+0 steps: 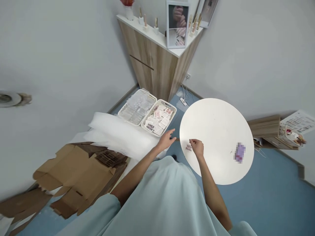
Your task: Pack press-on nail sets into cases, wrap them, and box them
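Observation:
Just left of the round white table (216, 131), my left hand (166, 141) hovers with its fingers apart and nothing in them. My right hand (198, 147) is over the table's left edge, its fingers curled in a pinch. Close beside those fingertips is a small set of purplish-pink pieces that look like false nails (188, 147). Whether the fingers hold it or something smaller I cannot make out. Near my left hand, a white basket (174, 113) contains several flat packets (161, 114). The adjoining white basket (122, 113) holds clear plastic cases (137, 105).
A blurred-out purple object (239, 152) lies on the table's right side. White foam wrap (118, 131) and flattened cardboard boxes (76, 173) lie at left. The corner cabinet (152, 59) carries a picture frame (178, 24) and small bottles. Cables and a power strip (183, 101) lie behind the table.

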Action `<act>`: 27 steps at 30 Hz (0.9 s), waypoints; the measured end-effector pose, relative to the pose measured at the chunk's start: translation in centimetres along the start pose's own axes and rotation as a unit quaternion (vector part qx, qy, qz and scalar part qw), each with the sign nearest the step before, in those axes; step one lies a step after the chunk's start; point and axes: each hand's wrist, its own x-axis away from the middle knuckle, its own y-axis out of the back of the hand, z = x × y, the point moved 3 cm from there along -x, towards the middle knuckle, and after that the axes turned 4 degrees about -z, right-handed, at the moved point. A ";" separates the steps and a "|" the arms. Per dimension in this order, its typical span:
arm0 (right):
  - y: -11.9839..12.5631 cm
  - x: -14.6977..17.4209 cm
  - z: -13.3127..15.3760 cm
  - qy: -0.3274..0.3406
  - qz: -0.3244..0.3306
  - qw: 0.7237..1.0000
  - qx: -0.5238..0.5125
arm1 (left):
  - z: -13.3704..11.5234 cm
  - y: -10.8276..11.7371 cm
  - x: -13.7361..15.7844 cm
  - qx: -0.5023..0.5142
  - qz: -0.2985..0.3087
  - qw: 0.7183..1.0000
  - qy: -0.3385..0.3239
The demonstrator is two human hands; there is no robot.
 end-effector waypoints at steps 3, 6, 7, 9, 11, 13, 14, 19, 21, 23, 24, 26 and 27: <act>-0.5 0.2 4.5 0.038 0.008 0.999 -0.016 | -0.5 6.5 -1.0 -0.035 -0.082 0.995 -0.033; -1.0 0.6 9.1 0.077 0.015 0.997 -0.029 | -0.2 13.3 -2.0 -0.108 -0.175 0.978 -0.046; -1.3 0.8 10.4 0.087 0.017 0.996 -0.033 | 0.1 15.4 -2.3 -0.138 -0.196 0.970 -0.044; -1.8 1.3 12.9 0.103 0.024 0.993 -0.042 | 1.2 19.3 -2.9 -0.197 -0.233 0.952 -0.029; -2.3 1.9 14.9 0.113 0.033 0.992 -0.050 | 2.6 22.5 -3.3 -0.252 -0.254 0.934 -0.004; -2.9 2.5 16.2 0.116 0.044 0.991 -0.053 | 4.2 24.9 -3.6 -0.293 -0.259 0.920 0.026; -3.1 2.7 16.7 0.115 0.049 0.991 -0.054 | 5.0 25.8 -3.8 -0.306 -0.259 0.915 0.042; -3.9 3.7 17.3 0.099 0.054 0.992 -0.052 | 7.6 27.8 -4.2 -0.296 -0.251 0.918 0.079; -4.0 3.9 17.1 0.092 0.050 0.993 -0.050 | 7.9 28.0 -4.3 -0.296 -0.250 0.919 0.078; -4.0 4.0 16.9 0.084 0.047 0.994 -0.048 | 8.0 28.2 -4.4 -0.307 -0.243 0.916 0.081; -4.0 4.1 16.8 0.081 0.046 0.994 -0.047 | 7.9 28.3 -4.5 -0.315 -0.238 0.914 0.086; -3.9 4.2 16.6 0.080 0.045 0.995 -0.050 | 7.7 28.6 -4.6 -0.328 -0.231 0.911 0.098; -3.8 4.2 16.6 0.081 0.044 0.994 -0.053 | 7.4 28.6 -4.7 -0.332 -0.231 0.909 0.102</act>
